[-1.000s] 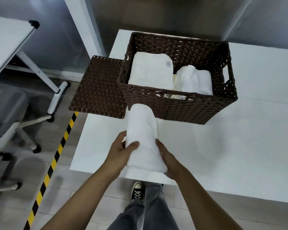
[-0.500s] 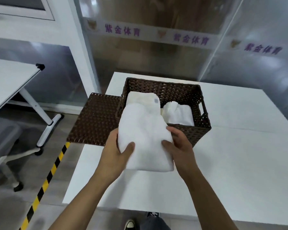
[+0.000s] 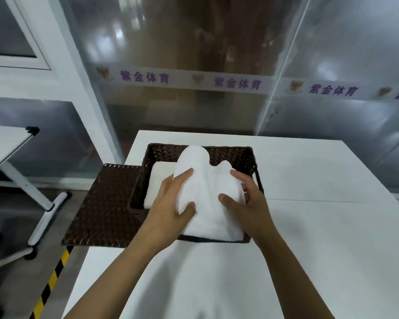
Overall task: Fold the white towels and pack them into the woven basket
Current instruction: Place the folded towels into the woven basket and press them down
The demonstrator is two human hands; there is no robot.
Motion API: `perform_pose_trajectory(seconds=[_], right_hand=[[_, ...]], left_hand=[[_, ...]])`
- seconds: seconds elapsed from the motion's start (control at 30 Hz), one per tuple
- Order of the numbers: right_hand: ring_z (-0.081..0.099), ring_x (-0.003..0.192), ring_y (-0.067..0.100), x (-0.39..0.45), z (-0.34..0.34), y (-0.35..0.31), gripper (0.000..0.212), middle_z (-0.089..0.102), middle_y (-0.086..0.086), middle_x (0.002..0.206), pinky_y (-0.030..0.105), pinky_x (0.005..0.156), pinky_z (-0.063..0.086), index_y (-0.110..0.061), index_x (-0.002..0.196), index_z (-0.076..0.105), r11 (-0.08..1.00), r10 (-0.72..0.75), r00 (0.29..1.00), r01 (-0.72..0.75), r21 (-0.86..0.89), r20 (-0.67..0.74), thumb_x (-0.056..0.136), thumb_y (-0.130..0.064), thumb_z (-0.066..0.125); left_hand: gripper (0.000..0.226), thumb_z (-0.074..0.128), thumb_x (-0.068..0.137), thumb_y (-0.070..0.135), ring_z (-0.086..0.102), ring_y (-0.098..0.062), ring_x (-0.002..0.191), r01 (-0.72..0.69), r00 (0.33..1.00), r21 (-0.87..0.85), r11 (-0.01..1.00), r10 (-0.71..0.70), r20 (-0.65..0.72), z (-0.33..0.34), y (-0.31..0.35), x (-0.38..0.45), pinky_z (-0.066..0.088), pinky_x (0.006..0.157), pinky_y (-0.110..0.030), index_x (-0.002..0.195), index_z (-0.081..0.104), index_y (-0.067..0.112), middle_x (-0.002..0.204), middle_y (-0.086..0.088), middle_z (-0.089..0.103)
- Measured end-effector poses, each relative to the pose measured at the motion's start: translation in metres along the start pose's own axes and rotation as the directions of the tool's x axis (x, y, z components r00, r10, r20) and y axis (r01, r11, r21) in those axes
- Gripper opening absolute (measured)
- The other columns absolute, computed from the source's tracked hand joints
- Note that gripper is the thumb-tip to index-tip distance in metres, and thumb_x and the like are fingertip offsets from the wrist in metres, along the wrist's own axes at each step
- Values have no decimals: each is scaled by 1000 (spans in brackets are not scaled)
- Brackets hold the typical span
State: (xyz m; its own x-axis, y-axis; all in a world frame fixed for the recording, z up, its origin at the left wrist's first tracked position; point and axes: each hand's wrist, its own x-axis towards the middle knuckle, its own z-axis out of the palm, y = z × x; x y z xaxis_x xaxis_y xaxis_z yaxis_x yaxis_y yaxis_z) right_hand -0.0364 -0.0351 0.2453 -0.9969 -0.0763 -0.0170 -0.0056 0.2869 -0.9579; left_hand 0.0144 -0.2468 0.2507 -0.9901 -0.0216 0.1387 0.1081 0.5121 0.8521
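Big frosted glass partition (image 3: 217,65) with a strip of purple lettering is filling the back of the view, and a white flat worktop (image 3: 309,226) is taking up most of the foreground. Off to the left, a second white tilted table on a metal leg (image 3: 7,143) is standing over a floor marked with yellow-and-black hazard tape (image 3: 51,282). The dark brown woven rectangular basket (image 3: 230,155) is sitting on the worktop near its left edge, with its flat brown woven lid (image 3: 101,203) lying just beside it, hanging out past that edge. A white folded towel (image 3: 157,180) is already lying inside, on the left. The white rolled terry towel (image 3: 207,192) is hovering over the basket's middle, covering most of the opening. The left hand (image 3: 168,203) is gripping its left side, thumb curling over the front, and the right hand (image 3: 244,199) is gripping the right side the same way.
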Motion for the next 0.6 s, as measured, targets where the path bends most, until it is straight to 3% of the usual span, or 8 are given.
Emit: perform_pose_trajectory(seconds=[0.1, 0.17, 0.27, 0.33, 0.43, 0.5, 0.6], right_hand=[[52, 121, 6, 28, -9, 13, 57, 54, -19, 136, 21, 94, 47, -41, 136, 53, 994, 96, 995, -96, -44, 5, 86, -28, 76], [52, 109, 4, 45, -12, 24, 55, 54, -15, 129, 11, 77, 41, -40, 136, 52, 983, 170, 985, -168, -73, 16, 87, -29, 75], [50, 95, -1, 66, -15, 41, 54, 54, -14, 119, 6, 67, 37, -36, 137, 51, 970, 211, 976, -204, -132, 43, 88, -28, 73], [52, 96, -2, 84, -22, 49, 54, 54, -14, 123, 6, 68, 38, -36, 137, 51, 966, 218, 975, -210, -153, 38, 88, -28, 73], [49, 117, 4, 113, -37, 53, 58, 51, -12, 137, 16, 88, 37, -36, 140, 49, 968, 184, 983, -183, -173, -7, 87, -27, 71], [49, 111, 8, 127, -47, 49, 59, 48, -8, 132, 19, 80, 39, -39, 142, 46, 960, 174, 983, -181, -215, -52, 88, -27, 67], [51, 101, 12, 138, -58, 44, 60, 43, -8, 126, 27, 80, 47, -40, 143, 42, 949, 66, 987, -107, -296, -147, 89, -26, 63]], left_hand=[[71, 67, 93, 15, 35, 23, 120, 47, 998, -1, 999, -47, 44, 18, -3, 31, 34, 93, -1, 148, 35, 46, 144, 18, 37], [68, 68, 91, 14, 41, 11, 123, 144, 988, -37, 989, -142, 65, 31, -9, 49, 39, 104, -16, 145, 39, 44, 142, 17, 42], [64, 70, 88, 11, 47, -11, 128, 255, 966, -70, 964, -251, 67, 49, -20, 72, 41, 112, -37, 139, 46, 41, 137, 13, 50], [62, 71, 86, 14, 48, -10, 129, 276, 960, -87, 957, -271, 70, 62, -25, 89, 41, 112, -37, 137, 48, 42, 138, 17, 51], [64, 70, 87, 13, 53, -10, 112, 252, 967, -107, 962, -245, 77, 80, -28, 116, 44, 107, -35, 139, 46, 43, 131, 16, 53], [66, 68, 90, 7, 51, -6, 102, 235, 970, -150, 960, -222, 97, 92, -26, 133, 45, 100, -27, 142, 44, 40, 128, 13, 53], [69, 66, 89, 3, 48, -1, 129, 200, 976, -265, 943, -167, 142, 111, -29, 159, 41, 108, -23, 146, 42, 35, 146, 18, 46]])
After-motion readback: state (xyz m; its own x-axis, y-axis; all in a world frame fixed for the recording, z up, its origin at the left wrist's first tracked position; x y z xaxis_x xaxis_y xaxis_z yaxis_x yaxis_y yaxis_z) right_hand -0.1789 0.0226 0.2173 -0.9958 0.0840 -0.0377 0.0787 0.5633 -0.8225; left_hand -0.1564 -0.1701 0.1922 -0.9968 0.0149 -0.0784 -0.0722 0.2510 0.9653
